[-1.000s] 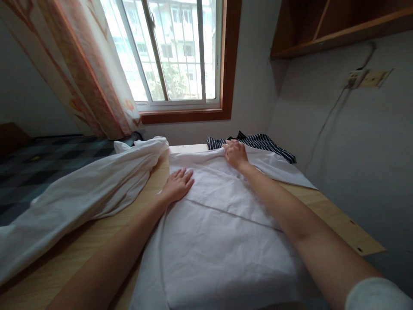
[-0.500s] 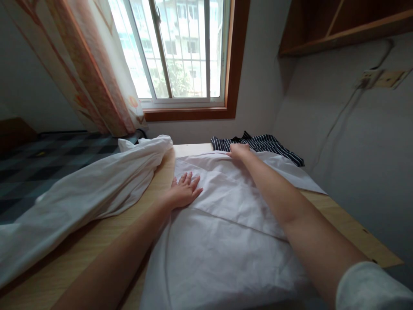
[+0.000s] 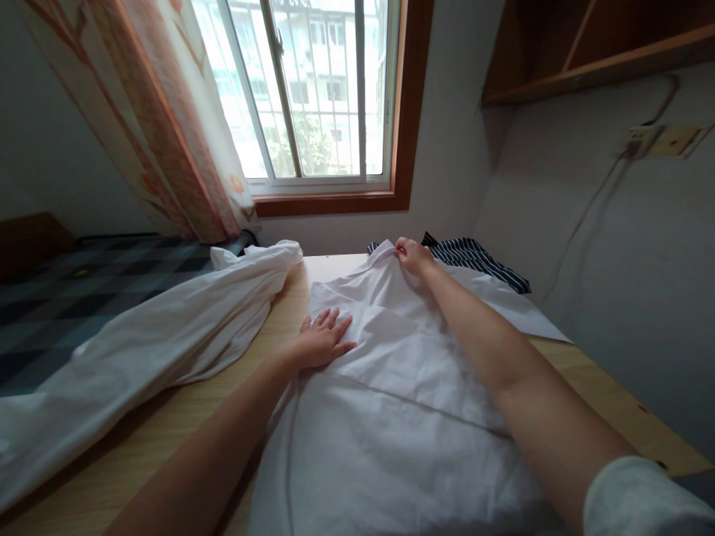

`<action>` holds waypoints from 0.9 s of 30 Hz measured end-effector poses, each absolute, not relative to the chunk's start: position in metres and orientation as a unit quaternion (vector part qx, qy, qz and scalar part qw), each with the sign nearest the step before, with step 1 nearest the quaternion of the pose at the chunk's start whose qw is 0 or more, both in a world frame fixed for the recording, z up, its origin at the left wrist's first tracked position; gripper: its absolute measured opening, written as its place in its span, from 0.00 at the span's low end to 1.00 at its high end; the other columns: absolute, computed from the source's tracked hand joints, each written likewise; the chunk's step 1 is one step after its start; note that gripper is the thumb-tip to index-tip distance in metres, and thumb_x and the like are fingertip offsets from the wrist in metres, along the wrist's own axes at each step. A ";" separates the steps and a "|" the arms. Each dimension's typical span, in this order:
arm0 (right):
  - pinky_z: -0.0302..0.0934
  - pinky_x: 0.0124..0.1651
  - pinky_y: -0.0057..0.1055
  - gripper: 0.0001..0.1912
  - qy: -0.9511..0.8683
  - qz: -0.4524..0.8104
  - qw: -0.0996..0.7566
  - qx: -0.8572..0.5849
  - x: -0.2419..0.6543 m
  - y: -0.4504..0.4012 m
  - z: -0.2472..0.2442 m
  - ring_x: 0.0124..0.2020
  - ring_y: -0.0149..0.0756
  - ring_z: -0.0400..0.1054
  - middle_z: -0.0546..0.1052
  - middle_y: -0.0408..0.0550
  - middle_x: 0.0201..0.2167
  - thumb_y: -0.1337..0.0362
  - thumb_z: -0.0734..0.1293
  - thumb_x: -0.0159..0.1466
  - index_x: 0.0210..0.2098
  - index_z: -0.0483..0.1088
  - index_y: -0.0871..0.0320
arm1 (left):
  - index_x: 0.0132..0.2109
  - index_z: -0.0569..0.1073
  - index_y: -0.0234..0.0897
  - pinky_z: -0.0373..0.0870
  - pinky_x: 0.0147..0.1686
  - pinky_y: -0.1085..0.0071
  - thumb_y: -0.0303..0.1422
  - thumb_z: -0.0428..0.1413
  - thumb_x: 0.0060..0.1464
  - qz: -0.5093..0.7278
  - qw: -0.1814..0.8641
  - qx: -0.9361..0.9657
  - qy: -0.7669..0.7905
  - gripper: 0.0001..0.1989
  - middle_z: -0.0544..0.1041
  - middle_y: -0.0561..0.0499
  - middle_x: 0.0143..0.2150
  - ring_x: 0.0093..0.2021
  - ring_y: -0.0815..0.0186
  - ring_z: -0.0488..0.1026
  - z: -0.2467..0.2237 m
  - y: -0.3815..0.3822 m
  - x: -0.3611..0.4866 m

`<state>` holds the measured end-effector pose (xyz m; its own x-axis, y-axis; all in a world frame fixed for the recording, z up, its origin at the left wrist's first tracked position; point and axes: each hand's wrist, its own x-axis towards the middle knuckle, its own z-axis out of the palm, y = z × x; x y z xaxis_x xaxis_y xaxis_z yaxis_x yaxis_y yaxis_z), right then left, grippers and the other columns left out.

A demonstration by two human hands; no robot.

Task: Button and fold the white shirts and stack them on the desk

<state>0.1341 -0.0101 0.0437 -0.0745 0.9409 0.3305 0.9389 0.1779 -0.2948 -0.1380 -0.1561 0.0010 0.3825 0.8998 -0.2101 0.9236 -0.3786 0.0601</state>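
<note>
A white shirt, wrinkled and with a seam running across it, lies spread over the wooden board before me. My left hand rests flat on its left part, fingers spread. At the far end my right hand pinches the shirt's edge, which looks like the collar, and holds it raised in a peak. Just behind that hand is a black-and-white striped cloth, partly covered by the shirt. To the left stretches another length of white cloth; whether it belongs to the shirt I cannot tell.
The wooden board has its right edge near the wall. A dark checked bedspread lies on the left. Behind are a curtain and a window. A shelf and a socket with a cord are on the right.
My right hand has lifted the far edge of the shirt, so a pointed fold now stands up and hides part of the striped cloth. The left hand stays on the fabric.
</note>
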 end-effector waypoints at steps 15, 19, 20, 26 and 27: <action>0.46 0.67 0.41 0.20 -0.761 -0.083 0.196 -0.612 0.103 -0.064 0.018 0.61 0.45 0.61 0.71 0.56 0.59 0.68 0.57 0.68 0.55 0.72 0.57 | 0.72 0.54 0.43 0.40 0.68 0.41 0.57 0.37 0.63 -0.024 0.028 0.812 0.582 0.38 0.46 0.38 0.75 0.75 0.47 0.41 -0.006 -0.157 -0.129; 0.52 0.64 0.46 0.25 -0.771 -0.001 0.157 -0.617 0.096 -0.090 0.001 0.63 0.48 0.60 0.67 0.56 0.64 0.54 0.55 0.72 0.64 0.64 0.54 | 0.72 0.54 0.44 0.38 0.68 0.41 0.59 0.37 0.62 -0.020 0.033 0.812 0.582 0.39 0.45 0.38 0.76 0.75 0.47 0.41 -0.006 -0.155 -0.131; 0.50 0.65 0.51 0.30 -0.762 0.021 0.140 -0.632 0.097 -0.094 -0.005 0.66 0.51 0.56 0.62 0.55 0.68 0.48 0.54 0.71 0.68 0.59 0.52 | 0.72 0.54 0.44 0.38 0.68 0.41 0.59 0.37 0.62 -0.018 0.032 0.812 0.583 0.39 0.46 0.39 0.76 0.75 0.47 0.41 -0.007 -0.155 -0.132; 0.31 0.68 0.65 0.37 -0.732 0.049 0.125 -0.668 0.119 -0.090 -0.034 0.73 0.50 0.42 0.50 0.51 0.74 0.39 0.49 0.70 0.73 0.45 0.47 | 0.72 0.54 0.45 0.39 0.68 0.44 0.59 0.38 0.61 -0.005 0.024 0.811 0.584 0.39 0.49 0.44 0.75 0.74 0.49 0.43 -0.009 -0.152 -0.140; 0.31 0.69 0.65 0.36 -0.726 0.049 0.129 -0.673 0.124 -0.088 -0.036 0.73 0.49 0.43 0.51 0.51 0.73 0.40 0.49 0.70 0.73 0.47 0.47 | 0.73 0.54 0.44 0.40 0.69 0.44 0.59 0.38 0.61 -0.005 0.026 0.811 0.585 0.40 0.49 0.44 0.75 0.74 0.49 0.43 -0.009 -0.152 -0.141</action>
